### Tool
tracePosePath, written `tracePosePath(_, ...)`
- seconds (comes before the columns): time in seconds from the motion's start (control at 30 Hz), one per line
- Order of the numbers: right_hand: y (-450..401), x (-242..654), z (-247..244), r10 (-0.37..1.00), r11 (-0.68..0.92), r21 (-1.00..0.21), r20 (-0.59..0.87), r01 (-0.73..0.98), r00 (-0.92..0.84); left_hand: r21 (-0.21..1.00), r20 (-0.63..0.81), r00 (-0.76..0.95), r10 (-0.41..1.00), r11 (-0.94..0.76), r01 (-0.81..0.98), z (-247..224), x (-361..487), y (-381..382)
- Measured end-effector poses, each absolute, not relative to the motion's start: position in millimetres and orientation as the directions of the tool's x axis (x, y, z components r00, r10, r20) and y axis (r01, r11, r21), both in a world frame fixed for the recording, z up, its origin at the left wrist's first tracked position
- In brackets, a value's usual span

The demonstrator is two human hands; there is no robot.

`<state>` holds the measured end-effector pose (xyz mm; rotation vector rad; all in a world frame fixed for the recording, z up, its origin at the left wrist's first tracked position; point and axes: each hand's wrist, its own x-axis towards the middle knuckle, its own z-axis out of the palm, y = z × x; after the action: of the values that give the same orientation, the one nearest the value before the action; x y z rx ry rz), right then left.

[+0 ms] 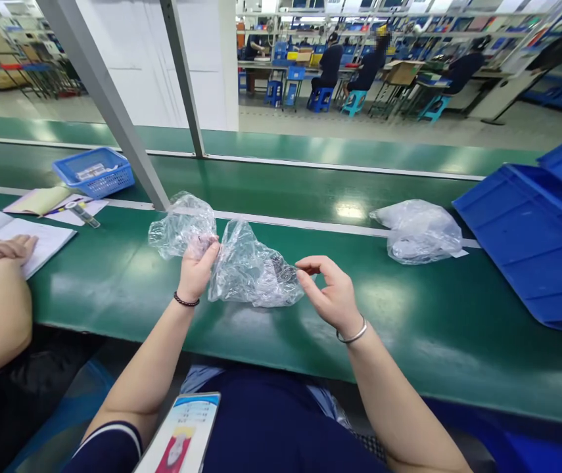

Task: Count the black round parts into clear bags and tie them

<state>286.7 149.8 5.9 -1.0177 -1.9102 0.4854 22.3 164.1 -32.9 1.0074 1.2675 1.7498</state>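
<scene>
My left hand (198,268) is closed around the gathered part of a crumpled clear plastic bag (182,223). Crinkled clear film also spreads to the right of that hand as a second plastic bag (256,272), lying on the green bench with small dark and pale contents that I cannot make out. Whether the two pieces of film are joined is unclear. At the right end of this film, my right hand (328,290) has thumb and forefinger pinched together at its edge. Further right on the bench rests another filled clear plastic bag (419,233).
Blue plastic bins (532,243) lean at the right. On the left stand a blue basket (96,174), an open notebook (39,246) and a marker-like tube (82,214). A neighbour's hands (2,253) rest on the notebook. A grey metal post (113,105) rises behind my left hand.
</scene>
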Motion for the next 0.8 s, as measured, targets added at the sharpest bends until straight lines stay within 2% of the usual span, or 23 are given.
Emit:
tracePosePath(0.13, 153, 243, 13, 0.875, 0.455, -0.811, 0.33, 0.367, -0.355, 0.962, 0.057, -0.268, 0.962, -0.124, -0.243, -21, 36, 160)
tracePosePath(0.23, 162, 210, 1, 0.893, 0.337, -0.879, 0.184, 0.337, -0.411, 0.925, -0.005, -0.246, 0.969, -0.089, -0.369, -19, 57, 149)
tracePosePath(0.43, 174, 200, -22, 0.937, 0.226, -0.972, 0.199, 0.063, -0.288, 0.934, -0.019, -0.253, 0.967, -0.073, -0.351, -26, 57, 130)
tracePosePath(0.57, 177, 231, -18, 0.962, 0.18, -0.981, 0.16, 0.075, -0.223, 0.958, 0.003, -0.387, 0.922, -0.114, -0.264, -30, 34, 133)
tracePosePath(0.67, 173, 247, -5, 0.951, 0.29, -0.934, 0.257, 0.208, -0.172, 0.955, 0.102, -0.476, 0.873, -0.22, -0.198, -23, 23, 136)
tracePosePath(0.8, 156, 247, 20, 0.803, 0.584, -0.743, 0.589, 0.327, -0.094, 0.902, 0.349, -0.474, 0.808, -0.428, -0.065, 6, 22, 133)
